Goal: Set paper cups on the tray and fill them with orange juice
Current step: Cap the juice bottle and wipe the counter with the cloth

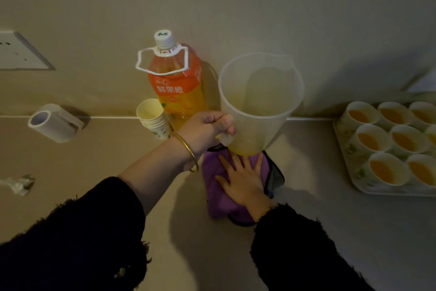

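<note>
1. The left hand (205, 130) is curled tight round the handle (225, 139) of a see-through plastic jug (259, 102). It holds the jug up in the air, off the counter (94, 161).
2. Only a little yellow juice sits at the bottom of the jug, just below the gripping fingers.
3. Right under the held jug lies a purple cloth (219, 203). The right hand (245, 182) lies flat on it with its fingers spread, pressing down. It grips nothing. I think the jug is lifted so the cloth can wipe the spot below it.
4. Just behind the gripping hand stands the orange juice bottle (179, 88), with its cap on, close to the wall. A stack of empty paper cups (152, 116) stands beside the bottle, behind the left wrist. They look kept close so they are easy to reach.
5. Well off to the right of the grip is the tray (341, 139). The filled cups (375, 139) stand on it in rows, packed side by side, each with orange juice inside. The picture edge cuts some off, so I cannot count them all.
6. My guess is that the pouring is mostly done and this is cleaning up.
7. One hand alone holds the jug. If it tips, the last juice could drip on the right hand and the cloth.
8. Far to the left of the grip are a white tape roll (54, 123) and a crumpled wrapper (18, 185).
</note>
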